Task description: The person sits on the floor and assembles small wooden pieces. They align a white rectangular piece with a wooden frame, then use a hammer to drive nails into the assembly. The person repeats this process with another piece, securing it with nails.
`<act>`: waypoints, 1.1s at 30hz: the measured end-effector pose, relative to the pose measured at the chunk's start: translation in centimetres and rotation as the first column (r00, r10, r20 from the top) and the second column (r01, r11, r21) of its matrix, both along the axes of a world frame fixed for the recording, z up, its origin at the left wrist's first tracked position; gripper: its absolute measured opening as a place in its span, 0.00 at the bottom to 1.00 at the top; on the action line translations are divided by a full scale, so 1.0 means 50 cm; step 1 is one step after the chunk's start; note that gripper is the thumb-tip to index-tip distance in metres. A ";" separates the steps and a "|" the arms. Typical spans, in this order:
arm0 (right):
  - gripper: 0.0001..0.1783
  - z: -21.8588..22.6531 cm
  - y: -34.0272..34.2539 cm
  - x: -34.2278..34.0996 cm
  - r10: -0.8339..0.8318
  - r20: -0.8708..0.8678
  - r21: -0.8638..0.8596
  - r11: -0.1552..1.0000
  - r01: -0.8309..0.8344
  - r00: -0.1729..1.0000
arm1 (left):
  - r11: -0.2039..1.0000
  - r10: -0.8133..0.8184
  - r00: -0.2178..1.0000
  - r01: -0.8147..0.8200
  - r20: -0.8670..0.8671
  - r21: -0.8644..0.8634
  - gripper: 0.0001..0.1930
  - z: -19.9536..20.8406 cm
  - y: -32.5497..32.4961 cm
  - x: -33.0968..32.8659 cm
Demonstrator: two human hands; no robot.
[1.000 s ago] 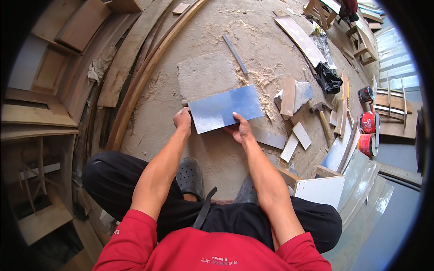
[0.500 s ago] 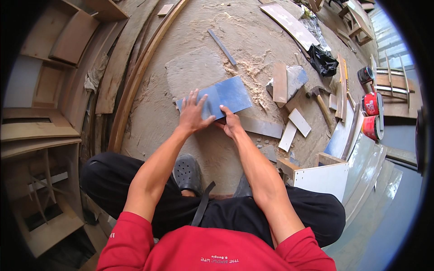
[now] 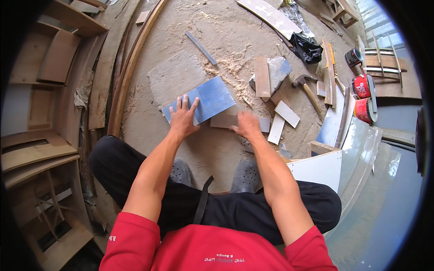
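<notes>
A flat blue rectangular sheet lies tilted on the floor in front of me, partly over a grey slab. Across it runs a line where the shade changes. My left hand rests on its left part, fingers spread and pointing away from me. My right hand is off the sheet, above a narrow grey-brown board on the floor. Its thumb sticks out to the left; the other fingers bend down and are blurred, so whether they touch the board is hidden.
To the right are white offcuts, a wooden block on a stone, a hammer and red cans. A dark flat bar lies beyond the sheet. Long planks and wooden cabinets line the left.
My right hand has let go of the sheet's near edge and moved right over the narrow board. My left hand stays on the sheet. The whole view has shifted slightly.
</notes>
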State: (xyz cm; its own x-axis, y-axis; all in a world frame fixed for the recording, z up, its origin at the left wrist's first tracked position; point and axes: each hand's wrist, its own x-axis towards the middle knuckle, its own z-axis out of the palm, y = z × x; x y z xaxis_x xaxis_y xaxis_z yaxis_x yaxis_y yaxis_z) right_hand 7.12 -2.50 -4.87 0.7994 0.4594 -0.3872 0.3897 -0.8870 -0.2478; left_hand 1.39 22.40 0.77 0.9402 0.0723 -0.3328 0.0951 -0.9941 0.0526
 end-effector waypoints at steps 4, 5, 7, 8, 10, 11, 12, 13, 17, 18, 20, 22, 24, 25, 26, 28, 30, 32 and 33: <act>0.38 0.014 -0.077 0.018 0.172 0.183 -0.216 0.967 -0.131 0.968 | 0.999 -0.021 0.997 0.024 0.069 -0.042 0.56 -0.011 0.020 -0.011; 0.38 0.003 -0.091 0.018 0.186 0.143 -0.227 0.962 -0.151 0.972 | 0.998 -0.023 0.997 0.028 0.077 -0.065 0.56 -0.014 0.020 -0.015; 0.37 -0.016 -0.103 0.023 0.208 0.078 -0.239 0.953 -0.185 0.975 | 0.994 -0.025 0.996 0.034 0.080 -0.107 0.54 -0.021 0.024 -0.018; 0.35 -0.015 -0.093 0.019 0.199 0.084 -0.216 0.960 -0.178 0.976 | 0.992 -0.020 0.996 0.031 0.087 -0.122 0.54 -0.023 0.035 -0.017; 0.32 -0.012 -0.074 0.003 0.179 0.095 -0.171 0.972 -0.161 0.979 | 0.986 -0.013 0.996 0.027 0.085 -0.165 0.52 -0.031 0.061 -0.021; 0.29 -0.014 -0.067 -0.005 0.192 0.157 -0.109 0.978 -0.176 0.969 | 0.982 -0.015 0.996 0.031 0.089 -0.188 0.51 -0.034 0.072 -0.020; 0.26 -0.020 -0.060 -0.014 0.201 0.220 -0.049 0.980 -0.195 0.955 | 0.981 -0.026 0.996 0.042 0.088 -0.190 0.51 -0.037 0.081 -0.019; 0.23 -0.029 -0.053 -0.021 0.206 0.282 0.011 0.976 -0.218 0.937 | 0.980 -0.036 0.995 0.053 0.088 -0.192 0.51 -0.039 0.089 -0.019; 0.13 -0.057 -0.033 -0.027 0.200 0.260 0.172 0.953 -0.250 0.945 | 0.975 -0.093 0.996 0.091 0.001 -0.202 0.55 -0.005 0.094 -0.021; 0.13 -0.044 -0.019 -0.030 0.189 0.312 0.190 0.948 -0.256 0.931 | 0.975 -0.105 0.994 0.104 0.006 -0.198 0.57 -0.006 0.098 -0.028; 0.13 -0.030 0.003 -0.037 0.158 0.410 0.226 0.937 -0.268 0.898 | 0.972 -0.133 0.991 0.134 0.015 -0.191 0.61 -0.007 0.105 -0.036; 0.13 -0.029 0.025 -0.041 0.120 0.455 0.227 0.942 -0.246 0.882 | 0.971 -0.166 0.986 0.162 -0.008 -0.175 0.65 -0.007 0.107 -0.041; 0.13 -0.029 0.048 -0.044 0.084 0.490 0.246 0.941 -0.231 0.868 | 0.971 -0.197 0.980 0.191 -0.028 -0.144 0.67 -0.005 0.109 -0.043; 0.13 -0.033 0.061 -0.048 0.068 0.501 0.265 0.937 -0.228 0.863 | 0.972 -0.210 0.977 0.205 -0.039 -0.120 0.67 -0.005 0.108 -0.047; 0.13 -0.038 0.068 -0.045 0.053 0.513 0.285 0.931 -0.229 0.857 | 0.972 -0.221 0.974 0.216 -0.048 -0.094 0.68 -0.007 0.109 -0.049; 0.19 -0.052 0.066 -0.039 0.056 0.487 0.272 0.939 -0.212 0.872 | 0.973 -0.221 0.975 0.217 -0.040 -0.082 0.67 -0.018 0.106 -0.047; 0.25 -0.052 0.068 -0.042 0.015 0.458 0.268 0.951 -0.154 0.889 | 0.974 -0.215 0.976 0.211 -0.038 -0.079 0.66 -0.020 0.104 -0.054; 0.32 -0.038 0.068 -0.042 -0.071 0.439 0.267 0.962 -0.055 0.896 | 0.976 -0.206 0.978 0.203 -0.029 -0.081 0.65 -0.023 0.103 -0.057; 0.35 -0.027 0.073 -0.045 -0.140 0.463 0.279 0.960 0.006 0.875 | 0.976 -0.196 0.980 0.193 -0.020 -0.097 0.65 -0.025 0.106 -0.061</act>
